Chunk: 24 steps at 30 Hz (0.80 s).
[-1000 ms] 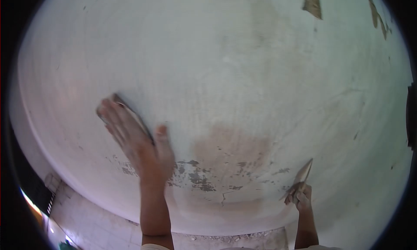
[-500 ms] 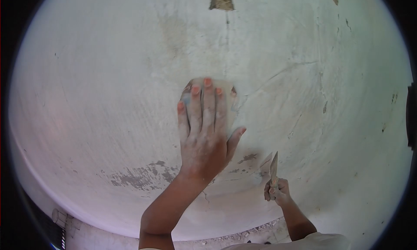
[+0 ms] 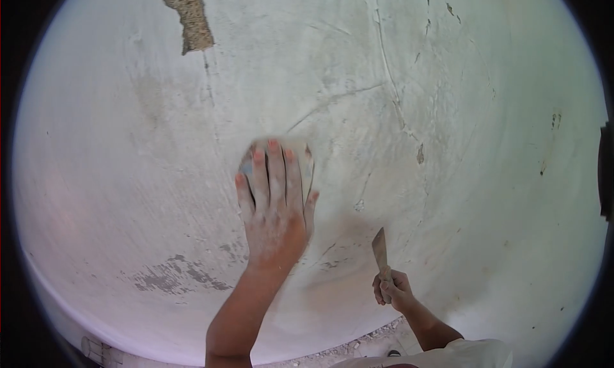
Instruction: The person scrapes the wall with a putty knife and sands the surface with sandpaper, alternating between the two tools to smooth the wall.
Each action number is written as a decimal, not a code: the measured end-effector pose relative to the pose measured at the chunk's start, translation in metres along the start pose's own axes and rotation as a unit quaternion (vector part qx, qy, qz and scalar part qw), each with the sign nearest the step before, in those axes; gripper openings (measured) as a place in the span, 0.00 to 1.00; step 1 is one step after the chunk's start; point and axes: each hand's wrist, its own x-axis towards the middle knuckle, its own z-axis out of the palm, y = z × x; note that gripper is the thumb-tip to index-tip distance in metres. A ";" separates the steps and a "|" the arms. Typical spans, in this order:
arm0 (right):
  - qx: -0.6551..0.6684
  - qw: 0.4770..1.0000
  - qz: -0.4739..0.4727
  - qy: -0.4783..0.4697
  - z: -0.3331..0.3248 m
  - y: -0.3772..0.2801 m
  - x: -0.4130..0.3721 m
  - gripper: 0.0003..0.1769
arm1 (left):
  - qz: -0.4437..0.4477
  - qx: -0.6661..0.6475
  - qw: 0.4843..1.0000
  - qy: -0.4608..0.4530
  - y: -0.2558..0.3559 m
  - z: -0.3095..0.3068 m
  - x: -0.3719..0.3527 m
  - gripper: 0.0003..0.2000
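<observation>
My left hand lies flat against the pale wall, its dusty fingers stretched over a worn sheet that looks like sandpaper. The sheet's pale surface and dark corners show around the fingertips, and my thumb lies along its right edge. Most of the sheet is hidden beneath the hand. Lower right, my right hand is closed around the handle of a putty knife. The blade points up, close in front of the wall.
A broken patch of bare, rough plaster shows at upper left. Cracks run down the wall right of centre. Grey flaked paint marks the lower left. Rubble lies along the wall's foot.
My left hand and the sheet have moved right along the wall, while the view has also swung right. My thumb has drawn in against the sheet. The putty knife's blade has turned, showing more of its face.
</observation>
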 end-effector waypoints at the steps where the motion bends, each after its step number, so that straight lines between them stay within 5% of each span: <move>1: -0.006 1.000 0.008 -0.011 -0.005 -0.002 -0.001 0.18 | -0.007 -0.001 1.000 -0.020 0.008 0.008 -0.013 0.37; 8: 0.101 0.986 0.120 -0.051 -0.046 -0.001 -0.018 0.22 | -0.049 -0.006 0.991 -0.121 0.076 0.092 -0.158 0.37; 13: 0.174 0.970 0.166 -0.047 -0.091 -0.009 -0.040 0.21 | -0.155 -0.067 0.984 -0.052 0.103 0.150 -0.238 0.34; 20: 0.195 0.959 0.206 0.020 -0.139 -0.022 -0.056 0.36 | -0.111 -0.086 0.990 -0.016 0.155 0.158 -0.177 0.35; 24: 0.198 0.960 0.198 0.008 -0.168 -0.030 -0.067 0.36 | -0.064 0.001 0.997 -0.036 0.162 0.142 -0.102 0.34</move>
